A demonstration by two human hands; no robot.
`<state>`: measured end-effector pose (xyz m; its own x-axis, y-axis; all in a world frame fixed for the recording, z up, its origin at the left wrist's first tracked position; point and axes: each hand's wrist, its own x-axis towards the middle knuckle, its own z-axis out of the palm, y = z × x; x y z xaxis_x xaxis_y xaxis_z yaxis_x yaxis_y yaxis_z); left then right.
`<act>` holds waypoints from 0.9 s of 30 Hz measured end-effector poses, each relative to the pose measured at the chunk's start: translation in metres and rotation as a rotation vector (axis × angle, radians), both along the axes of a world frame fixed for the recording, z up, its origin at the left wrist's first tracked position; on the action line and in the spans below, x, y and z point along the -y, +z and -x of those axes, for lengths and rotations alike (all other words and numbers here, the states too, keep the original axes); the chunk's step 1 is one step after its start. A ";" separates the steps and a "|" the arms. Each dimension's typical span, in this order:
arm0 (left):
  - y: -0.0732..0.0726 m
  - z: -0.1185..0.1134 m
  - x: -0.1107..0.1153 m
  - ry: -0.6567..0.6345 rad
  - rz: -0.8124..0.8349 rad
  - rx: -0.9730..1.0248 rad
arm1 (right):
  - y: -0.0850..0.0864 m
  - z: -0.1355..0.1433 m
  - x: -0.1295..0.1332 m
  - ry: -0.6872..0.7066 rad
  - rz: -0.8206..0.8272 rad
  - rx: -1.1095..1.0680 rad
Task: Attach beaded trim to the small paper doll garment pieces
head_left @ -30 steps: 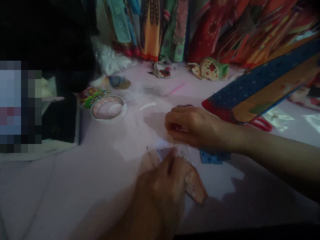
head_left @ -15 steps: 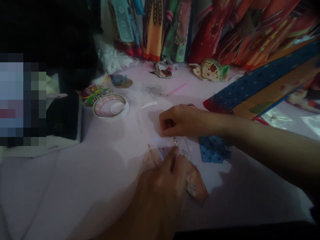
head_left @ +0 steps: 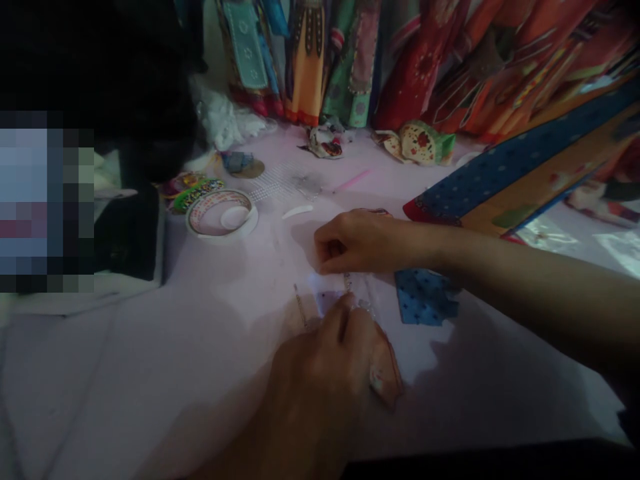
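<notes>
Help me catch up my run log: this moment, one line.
left hand: at peach piece | right hand: curled, contents unclear | blue scrap: near right wrist | tape roll: left of hands

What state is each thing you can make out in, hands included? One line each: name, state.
Left hand, fingers bent down, grip unclear
Right hand, fingers curled, contents hidden
Peach piece, partly hidden
Blue piece, lying, ragged-edged
Tape roll, lying flat
White strip, slightly curved
Pink stick, lying down
White plastic, crumpled

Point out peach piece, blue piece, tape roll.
Peach piece (head_left: 385, 368), head view, middle of exposed part.
Blue piece (head_left: 423, 300), head view, middle of patterned face.
Tape roll (head_left: 243, 229), head view, white front wall.
</notes>
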<state>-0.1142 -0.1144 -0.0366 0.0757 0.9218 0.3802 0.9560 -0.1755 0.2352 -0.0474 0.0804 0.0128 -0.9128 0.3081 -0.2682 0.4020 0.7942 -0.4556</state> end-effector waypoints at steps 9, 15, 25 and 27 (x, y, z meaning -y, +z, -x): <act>0.004 0.000 -0.001 0.132 0.050 -0.111 | 0.009 0.007 0.008 0.027 -0.113 0.046; 0.005 -0.002 -0.004 0.140 0.053 -0.148 | 0.008 0.008 0.012 0.075 -0.229 0.048; 0.002 0.001 -0.004 0.141 0.084 -0.146 | -0.001 0.007 0.012 0.206 -0.315 -0.071; 0.003 0.001 -0.004 0.157 0.098 -0.128 | -0.002 0.006 0.007 0.157 -0.274 -0.084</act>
